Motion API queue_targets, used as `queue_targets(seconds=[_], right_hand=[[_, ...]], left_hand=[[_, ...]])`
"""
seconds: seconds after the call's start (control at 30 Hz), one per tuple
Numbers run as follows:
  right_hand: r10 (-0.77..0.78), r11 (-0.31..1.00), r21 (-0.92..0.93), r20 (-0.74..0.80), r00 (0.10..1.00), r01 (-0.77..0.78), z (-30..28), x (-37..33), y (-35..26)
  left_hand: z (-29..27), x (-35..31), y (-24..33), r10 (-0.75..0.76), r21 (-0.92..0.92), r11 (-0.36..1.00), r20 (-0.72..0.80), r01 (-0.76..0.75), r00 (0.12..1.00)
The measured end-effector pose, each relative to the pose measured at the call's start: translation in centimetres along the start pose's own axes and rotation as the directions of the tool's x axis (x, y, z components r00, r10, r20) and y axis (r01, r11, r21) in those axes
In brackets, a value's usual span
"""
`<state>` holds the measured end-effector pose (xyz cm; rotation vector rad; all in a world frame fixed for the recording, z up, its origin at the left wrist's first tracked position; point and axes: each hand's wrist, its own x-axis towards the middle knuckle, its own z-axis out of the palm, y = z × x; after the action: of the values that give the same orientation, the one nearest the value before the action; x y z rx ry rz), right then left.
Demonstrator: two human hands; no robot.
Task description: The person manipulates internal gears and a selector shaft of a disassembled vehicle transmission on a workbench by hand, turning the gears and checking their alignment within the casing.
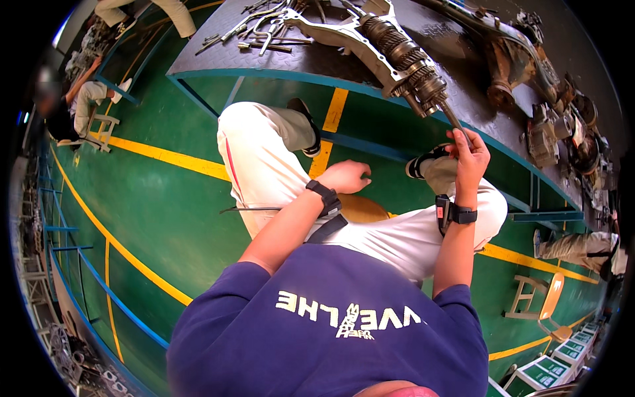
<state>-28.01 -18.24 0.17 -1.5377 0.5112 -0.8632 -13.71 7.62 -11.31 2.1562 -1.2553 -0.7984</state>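
Green floor (172,215) below, right hand (471,151) clamped on the gear shaft (452,115), left hand (345,177) loosely curled.

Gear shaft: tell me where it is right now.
The gear shaft lies right of centre near the top of the head view, beside the pale casing, overhanging the bench edge, its near end in the right hand.

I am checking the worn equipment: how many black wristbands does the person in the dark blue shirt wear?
2. One wristband sits just behind the left hand; the other wristband sits behind the right hand, which holds a metal shaft.
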Motion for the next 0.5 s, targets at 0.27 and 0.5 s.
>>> queue_targets(seconds=[0.27, 0.5], right_hand=[[0.075, 0.968, 0.243, -0.047, 0.996, -0.061, -0.2, 0.9, 1.2], [0.181, 0.914, 0.404, -0.328, 0.927, -0.036, -1.8, 3.4, 1.1]], left_hand=[[-0.4, 0.0, 0.6, 0.0, -0.013, 1.0, 0.02, 0.0, 1.0], [-0.6, -0.2, 0.2, 0.012, -0.049, 0.999, -0.006, -0.013, 1.0]])
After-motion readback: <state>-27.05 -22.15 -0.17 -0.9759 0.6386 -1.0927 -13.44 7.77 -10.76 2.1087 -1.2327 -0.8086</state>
